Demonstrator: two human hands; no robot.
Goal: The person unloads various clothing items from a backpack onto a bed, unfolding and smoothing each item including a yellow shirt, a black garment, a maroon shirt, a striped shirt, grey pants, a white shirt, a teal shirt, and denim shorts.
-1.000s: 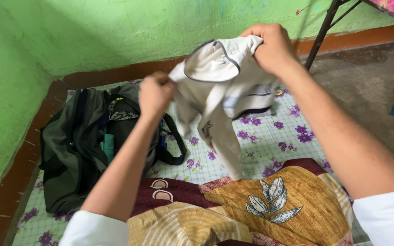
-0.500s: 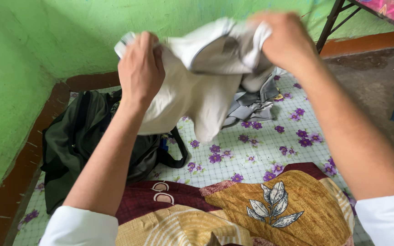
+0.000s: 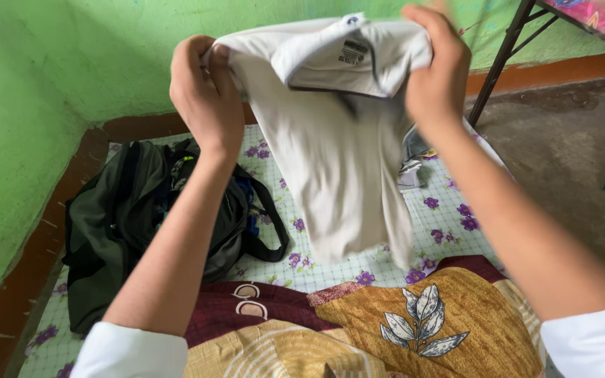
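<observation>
Each grip, left hand [image 3: 206, 98] and right hand [image 3: 437, 78], pinches the hanging white shirt [image 3: 337, 168].

- We are seeing a dark green fabric backpack [image 3: 141, 231] lying open on a white floral-print sheet [image 3: 449, 217].
- We are noticing a maroon and mustard leaf-patterned blanket [image 3: 386, 322] covering the sheet's near end.
- We are spotting a dark metal frame leg [image 3: 502, 59] standing against the green painted wall [image 3: 50, 70].

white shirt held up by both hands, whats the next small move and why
Probably lower it flat onto the floral sheet. The left hand and right hand pinch the white shirt at its shoulders, so it hangs straight, collar up, above bare sheet between the dark bag and the blanket.
</observation>
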